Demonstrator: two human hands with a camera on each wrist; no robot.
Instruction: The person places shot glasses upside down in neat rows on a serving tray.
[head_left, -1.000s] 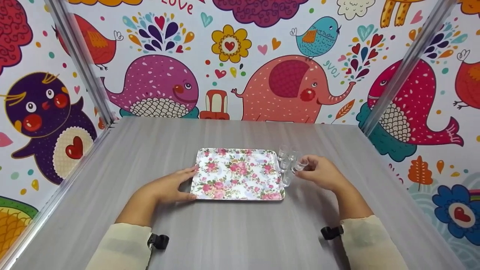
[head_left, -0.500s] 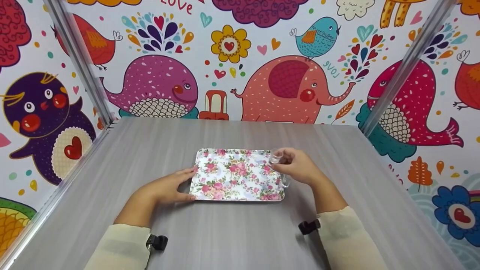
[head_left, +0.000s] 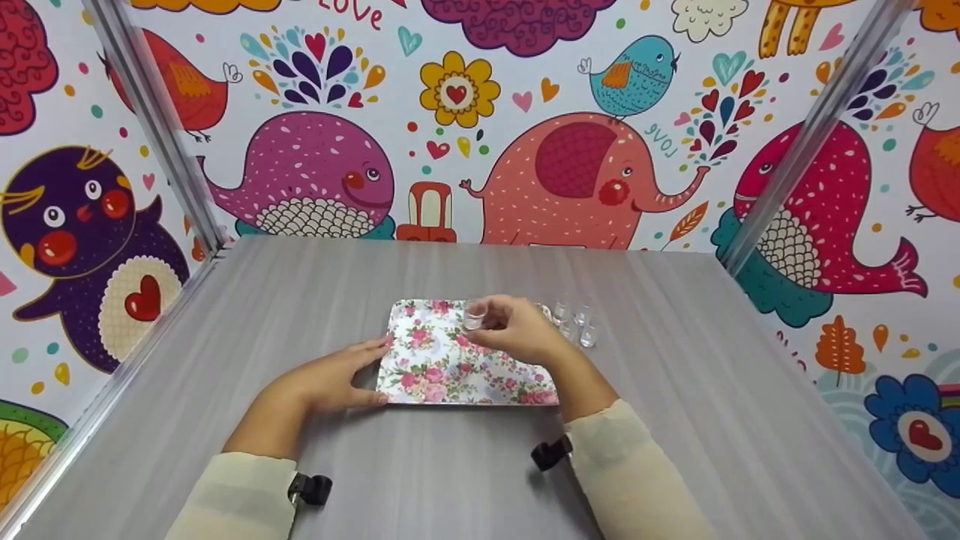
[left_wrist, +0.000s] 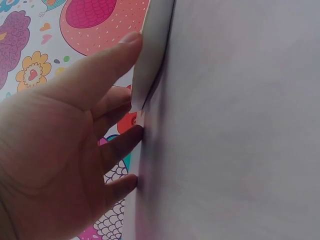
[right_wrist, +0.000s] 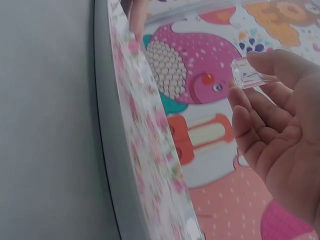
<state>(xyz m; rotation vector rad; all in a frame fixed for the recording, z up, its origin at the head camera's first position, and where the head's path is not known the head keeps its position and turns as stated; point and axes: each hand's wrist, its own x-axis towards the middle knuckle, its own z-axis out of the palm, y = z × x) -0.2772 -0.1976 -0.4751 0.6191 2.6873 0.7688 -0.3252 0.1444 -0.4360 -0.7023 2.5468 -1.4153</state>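
Observation:
A flowered white tray with pink roses lies on the grey table. My left hand rests against its left edge; in the left wrist view the thumb and fingers are spread, the thumb touching the tray's side. Over the tray's back middle, my right hand pinches a small clear shot glass between thumb and fingertips. The right wrist view shows this shot glass held above the tray surface, apart from it. Several more shot glasses stand beside the tray's right edge, partly behind my right hand.
The table is bounded at the back and sides by patterned cartoon panels. Metal posts rise at both back corners. A black wrist camera sits at each sleeve.
My right hand has lifted one shot glass from the group at the right and carried it left over the tray. The left hand stays at the tray's left edge.

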